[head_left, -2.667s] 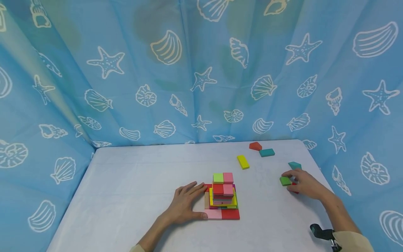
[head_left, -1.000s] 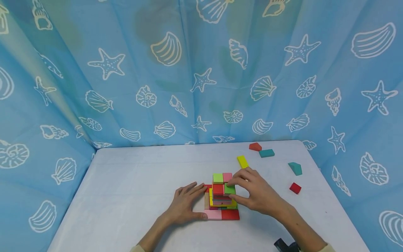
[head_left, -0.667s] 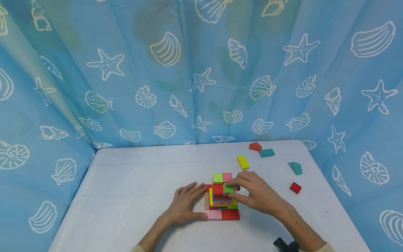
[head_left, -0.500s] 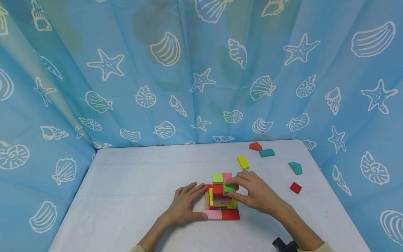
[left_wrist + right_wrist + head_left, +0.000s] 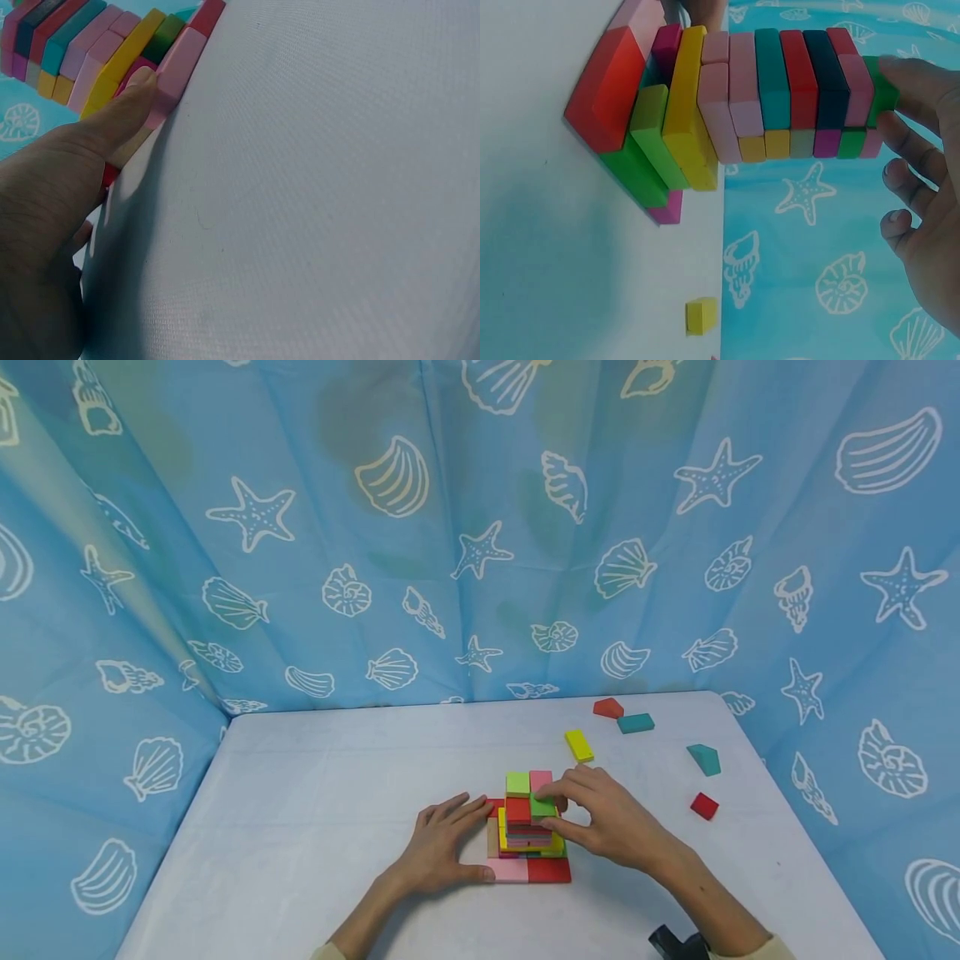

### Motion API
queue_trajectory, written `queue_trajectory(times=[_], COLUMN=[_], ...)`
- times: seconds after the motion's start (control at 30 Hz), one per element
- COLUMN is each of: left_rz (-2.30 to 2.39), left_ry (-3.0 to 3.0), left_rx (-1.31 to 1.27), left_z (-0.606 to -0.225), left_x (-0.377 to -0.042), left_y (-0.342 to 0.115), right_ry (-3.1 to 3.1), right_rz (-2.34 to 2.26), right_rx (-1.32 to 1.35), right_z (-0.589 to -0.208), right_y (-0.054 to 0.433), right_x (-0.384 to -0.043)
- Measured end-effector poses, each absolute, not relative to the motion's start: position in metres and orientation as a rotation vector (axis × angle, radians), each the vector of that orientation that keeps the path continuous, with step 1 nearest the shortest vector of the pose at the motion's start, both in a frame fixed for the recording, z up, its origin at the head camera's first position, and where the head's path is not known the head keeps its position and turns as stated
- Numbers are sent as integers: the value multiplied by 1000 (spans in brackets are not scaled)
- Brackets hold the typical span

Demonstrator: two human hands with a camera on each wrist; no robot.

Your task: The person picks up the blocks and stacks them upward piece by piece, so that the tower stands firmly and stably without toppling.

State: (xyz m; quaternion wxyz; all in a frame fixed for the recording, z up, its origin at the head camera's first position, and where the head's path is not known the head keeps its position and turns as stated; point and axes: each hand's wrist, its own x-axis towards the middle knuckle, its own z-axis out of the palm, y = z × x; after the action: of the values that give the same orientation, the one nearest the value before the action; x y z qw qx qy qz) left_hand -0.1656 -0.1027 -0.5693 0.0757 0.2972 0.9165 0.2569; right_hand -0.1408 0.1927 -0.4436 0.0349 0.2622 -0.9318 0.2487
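Observation:
A tower of coloured wooden blocks (image 5: 528, 841) stands on a wide stepped base, with many layers visible in the right wrist view. My right hand (image 5: 615, 822) pinches a small green block (image 5: 543, 808) between thumb and fingers at the tower's top. In the right wrist view that green block (image 5: 883, 94) sits against a pink block (image 5: 853, 88) of the uppermost layer. On the other side, my left hand (image 5: 438, 852) rests with straight fingers beside the base. Its thumb touches the base's pink block (image 5: 176, 75) in the left wrist view.
Loose blocks lie on the white table (image 5: 337, 777) to the right and behind: yellow (image 5: 579, 746), orange-red (image 5: 608, 708), teal (image 5: 636, 723), an angular teal one (image 5: 705, 759) and red (image 5: 704, 807). A blue seashell curtain (image 5: 450, 568) surrounds the back and sides.
My right hand has carried the green block from the table's right side to the tower's top, then nudged it slightly left. My left hand has stayed beside the base.

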Motion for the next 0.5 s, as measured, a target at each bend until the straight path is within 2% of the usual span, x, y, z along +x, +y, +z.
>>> queue_trajectory(times=[0.2, 0.5], left_rz=[772, 766], left_ry=[2751, 2748], left_rx=[903, 914], left_z=[-569, -568], left_x=[-165, -166], left_y=[-102, -104], right_ry=[-2917, -3129], right_rz=[951, 888], right_rx=[665, 374], right_z=[-444, -484], right_y=[224, 337], right_x=[-146, -163])
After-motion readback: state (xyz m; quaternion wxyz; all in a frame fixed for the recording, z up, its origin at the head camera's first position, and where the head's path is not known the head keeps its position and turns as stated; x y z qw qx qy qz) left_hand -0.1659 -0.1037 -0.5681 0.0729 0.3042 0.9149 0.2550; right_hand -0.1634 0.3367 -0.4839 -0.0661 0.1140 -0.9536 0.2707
